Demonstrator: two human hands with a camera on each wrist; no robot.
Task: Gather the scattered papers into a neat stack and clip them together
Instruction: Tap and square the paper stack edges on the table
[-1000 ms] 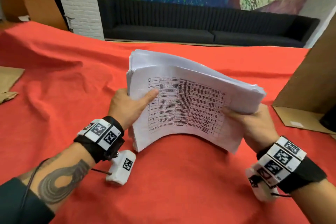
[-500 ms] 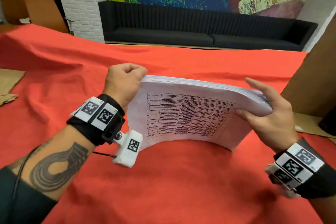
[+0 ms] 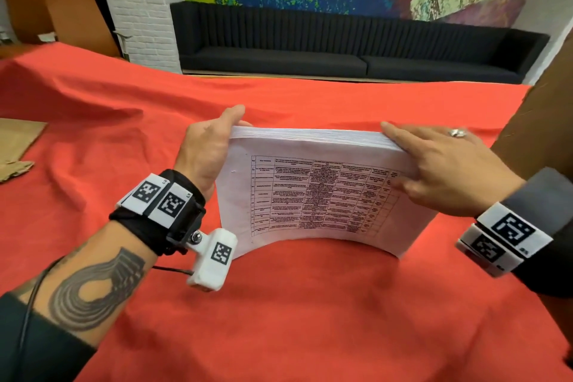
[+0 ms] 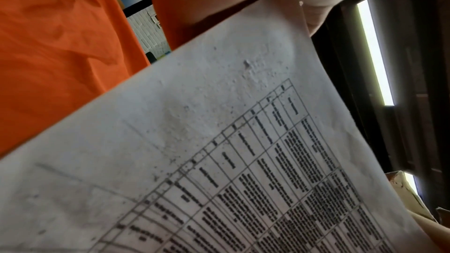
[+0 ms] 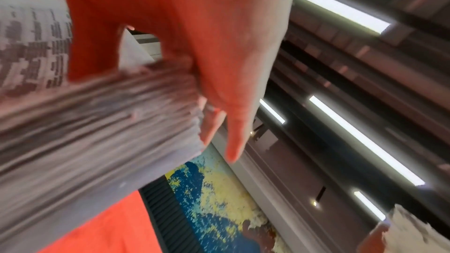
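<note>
On the right hand (image 3: 443, 170) the fingers (image 3: 403, 139) lie nearly straight over the top right corner of the paper stack (image 3: 316, 195), thumb on the front sheet, so it's a pinch. Opposite, the left hand (image 3: 204, 155) clamps the left edge, thumb on top. Its fingers are behind the sheets, probably curled; I can't see them. Stack stands on its long edge on the red-covered table (image 3: 279, 304), bowed, printed grid facing me.

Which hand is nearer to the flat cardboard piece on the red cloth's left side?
Left. The left hand grips the paper stack at the end toward the cardboard piece; the right hand holds the opposite end.
</note>
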